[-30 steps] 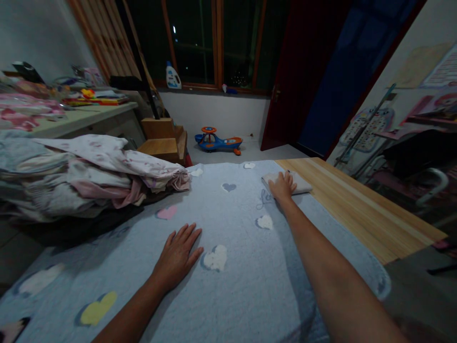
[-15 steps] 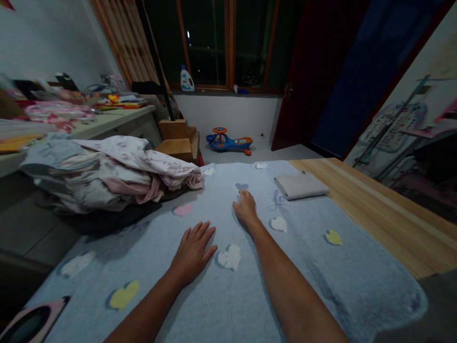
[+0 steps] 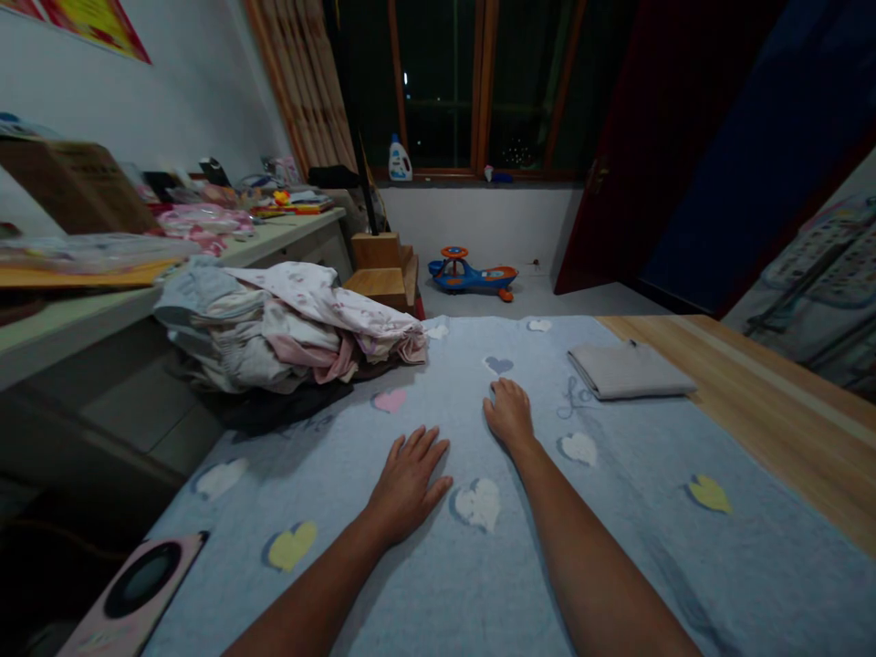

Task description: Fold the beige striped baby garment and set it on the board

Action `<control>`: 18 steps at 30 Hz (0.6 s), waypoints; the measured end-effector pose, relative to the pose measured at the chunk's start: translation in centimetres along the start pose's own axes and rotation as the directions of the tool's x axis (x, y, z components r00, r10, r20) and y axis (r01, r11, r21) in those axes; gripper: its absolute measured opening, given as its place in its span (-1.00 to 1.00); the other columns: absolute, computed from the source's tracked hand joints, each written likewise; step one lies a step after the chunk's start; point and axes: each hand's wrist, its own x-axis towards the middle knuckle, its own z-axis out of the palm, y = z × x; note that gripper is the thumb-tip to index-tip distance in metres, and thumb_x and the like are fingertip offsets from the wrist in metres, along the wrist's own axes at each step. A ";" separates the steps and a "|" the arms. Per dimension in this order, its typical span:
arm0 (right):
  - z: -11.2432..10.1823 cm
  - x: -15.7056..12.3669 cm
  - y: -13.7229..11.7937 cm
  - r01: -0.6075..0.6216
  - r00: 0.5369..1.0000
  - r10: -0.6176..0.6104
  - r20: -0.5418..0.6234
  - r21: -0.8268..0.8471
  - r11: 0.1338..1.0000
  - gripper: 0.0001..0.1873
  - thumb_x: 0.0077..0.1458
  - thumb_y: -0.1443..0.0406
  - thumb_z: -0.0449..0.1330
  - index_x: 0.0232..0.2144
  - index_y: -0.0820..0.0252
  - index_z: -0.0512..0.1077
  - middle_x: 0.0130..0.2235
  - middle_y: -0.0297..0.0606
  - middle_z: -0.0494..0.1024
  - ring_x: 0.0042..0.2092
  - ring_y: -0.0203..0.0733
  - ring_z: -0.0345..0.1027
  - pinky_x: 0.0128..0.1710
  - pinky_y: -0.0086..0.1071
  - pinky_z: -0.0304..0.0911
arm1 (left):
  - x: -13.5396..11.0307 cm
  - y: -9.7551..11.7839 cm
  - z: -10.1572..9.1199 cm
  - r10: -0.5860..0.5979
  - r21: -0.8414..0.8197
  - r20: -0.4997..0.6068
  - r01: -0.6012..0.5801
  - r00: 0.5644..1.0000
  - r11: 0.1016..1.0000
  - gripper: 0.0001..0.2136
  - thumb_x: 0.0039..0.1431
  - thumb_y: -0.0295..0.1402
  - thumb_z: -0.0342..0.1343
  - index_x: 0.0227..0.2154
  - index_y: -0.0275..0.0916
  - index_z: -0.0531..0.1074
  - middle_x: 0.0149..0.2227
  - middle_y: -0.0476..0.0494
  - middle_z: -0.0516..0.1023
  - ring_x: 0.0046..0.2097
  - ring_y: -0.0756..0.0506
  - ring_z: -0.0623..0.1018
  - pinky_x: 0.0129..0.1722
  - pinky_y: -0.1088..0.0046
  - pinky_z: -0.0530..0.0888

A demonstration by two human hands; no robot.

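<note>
My left hand (image 3: 409, 479) lies flat, fingers spread, on a light blue blanket (image 3: 479, 566) patterned with coloured hearts. My right hand (image 3: 508, 412) rests palm down on the same blanket a little farther out, its fingers curled slightly and holding nothing. A folded grey cloth (image 3: 630, 370) lies to the right of my right hand, apart from it, near the blanket's far right edge. A heap of crumpled clothes (image 3: 287, 324) sits at the blanket's far left.
The blanket covers a wooden table (image 3: 780, 411) whose bare top shows at the right. A cluttered counter (image 3: 171, 246) runs along the left wall. Beyond the table are a wooden stool (image 3: 383, 269), a toy ride-on car (image 3: 472, 272) and a dark window.
My right hand left the folded grey cloth and drew back to the blanket's middle. My left hand stayed flat. The view swung left, bringing more counter into sight.
</note>
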 end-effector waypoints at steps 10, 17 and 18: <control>0.4 0.1 0.2 -0.005 1.000 0.005 0.003 -0.029 1.000 -0.55 0.23 0.26 0.07 0.12 0.30 0.39 0.25 0.01 0.34 0.26 0.03 0.15 0.28 -0.15 -0.05 | -0.1 0.3 -0.7 -0.015 -0.062 0.034 0.017 0.999 0.998 -0.48 0.29 -0.13 0.02 0.29 -0.07 0.23 0.40 -0.20 0.15 0.41 -0.28 0.10 0.34 -0.09 0.05; 0.5 0.0 0.3 0.002 1.000 -0.003 -0.013 -0.044 0.999 -0.58 0.23 0.26 0.07 0.10 0.27 0.40 0.24 -0.01 0.36 0.25 0.02 0.17 0.27 -0.16 -0.03 | 0.7 -1.3 -0.8 -0.051 -0.258 -0.044 0.038 0.998 0.965 -0.54 0.24 -0.24 0.07 0.19 -0.17 0.36 0.29 -0.29 0.34 0.32 -0.24 0.29 0.29 0.02 0.21; 0.5 0.0 0.3 0.005 1.000 -0.005 -0.015 -0.045 0.999 -0.58 0.23 0.26 0.07 0.10 0.27 0.41 0.24 0.00 0.36 0.25 0.02 0.18 0.27 -0.16 -0.03 | 1.0 -1.8 -1.0 -0.065 -0.313 -0.062 0.042 0.996 0.949 -0.55 0.23 -0.25 0.06 0.18 -0.18 0.37 0.26 -0.30 0.37 0.29 -0.23 0.33 0.28 0.05 0.24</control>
